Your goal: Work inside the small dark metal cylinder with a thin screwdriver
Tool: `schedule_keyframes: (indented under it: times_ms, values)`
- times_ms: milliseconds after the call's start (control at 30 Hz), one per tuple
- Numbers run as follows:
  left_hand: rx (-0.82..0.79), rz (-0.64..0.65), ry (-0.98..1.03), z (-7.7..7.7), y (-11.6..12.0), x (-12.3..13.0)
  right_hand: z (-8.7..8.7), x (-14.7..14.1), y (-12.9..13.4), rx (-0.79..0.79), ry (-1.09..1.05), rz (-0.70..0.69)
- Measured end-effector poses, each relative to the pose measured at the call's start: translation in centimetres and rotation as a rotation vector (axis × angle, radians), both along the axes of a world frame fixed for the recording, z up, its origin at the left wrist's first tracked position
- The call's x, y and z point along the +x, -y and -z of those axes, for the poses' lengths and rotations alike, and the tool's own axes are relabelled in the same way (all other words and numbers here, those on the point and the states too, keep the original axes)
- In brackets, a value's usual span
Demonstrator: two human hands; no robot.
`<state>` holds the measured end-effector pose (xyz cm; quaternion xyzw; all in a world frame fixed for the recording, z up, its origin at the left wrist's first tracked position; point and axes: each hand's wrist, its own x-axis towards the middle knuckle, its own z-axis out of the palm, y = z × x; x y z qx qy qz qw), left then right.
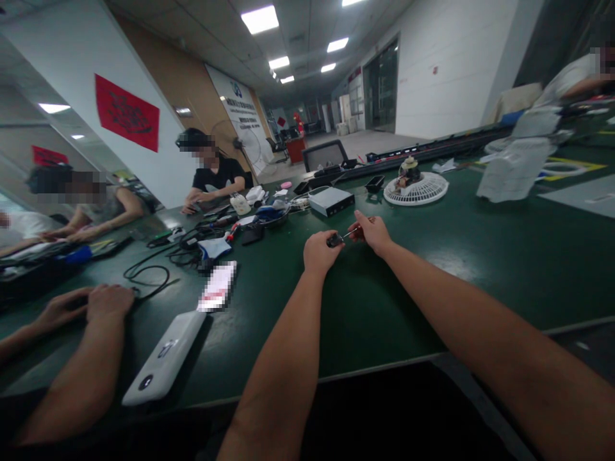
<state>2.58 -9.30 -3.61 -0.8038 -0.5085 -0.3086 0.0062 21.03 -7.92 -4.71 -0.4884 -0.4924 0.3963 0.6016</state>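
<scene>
My left hand (321,253) is closed around a small black part (335,240) just above the green table. From the right, my right hand (373,234) grips a screwdriver (350,234); its thin metal shaft points at the black part. Most of the screwdriver's handle is hidden by my fingers. Whether the tip touches the black part is too small to tell. Beyond my hands sits a grey metal box (331,201). A white round fan grille (417,190) with a motor on top lies farther right.
At the left, a white power bank (166,355) lies by a phone (218,285). Another person's hands (103,304) rest beside a black cable (148,282). Tools and loose parts clutter the table (408,307) at the back left. A plastic-wrapped item (514,166) stands at the right.
</scene>
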Motion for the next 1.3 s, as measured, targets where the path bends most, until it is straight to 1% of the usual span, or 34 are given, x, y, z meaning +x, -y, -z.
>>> schedule_keyframes:
  times_ms: [167, 333, 533, 867, 1033, 1100, 1167, 1300]
  values:
    - [0.014, 0.006, 0.015, -0.2, 0.0, -0.1, -0.4, -0.2, 0.3, 0.041, 0.000, -0.004]
    - [0.000, 0.003, 0.006, -0.3, 0.2, 0.1, -0.8, -0.3, 0.6, 0.027, 0.005, 0.088]
    - [0.007, -0.005, 0.017, -0.2, 0.0, 0.2, -1.1, 0.0, 0.5, 0.016, -0.063, 0.138]
    - [0.009, -0.004, 0.014, 0.0, -0.1, 0.0, -0.9, -0.2, 0.5, -0.007, -0.068, -0.020]
    - [0.021, 0.019, -0.005, 0.0, -0.1, 0.1, -0.5, 0.1, 0.1, 0.005, -0.014, 0.074]
    - [0.023, 0.025, -0.012, 0.0, -0.1, 0.1, -0.5, 0.1, 0.1, 0.018, -0.011, 0.079]
    - [0.028, 0.020, -0.012, -0.1, 0.0, 0.1, -0.6, -0.1, 0.3, 0.020, -0.027, 0.043]
    - [0.029, -0.009, 0.001, -0.2, 0.1, 0.0, -0.9, -0.4, 0.7, -0.014, -0.075, -0.074]
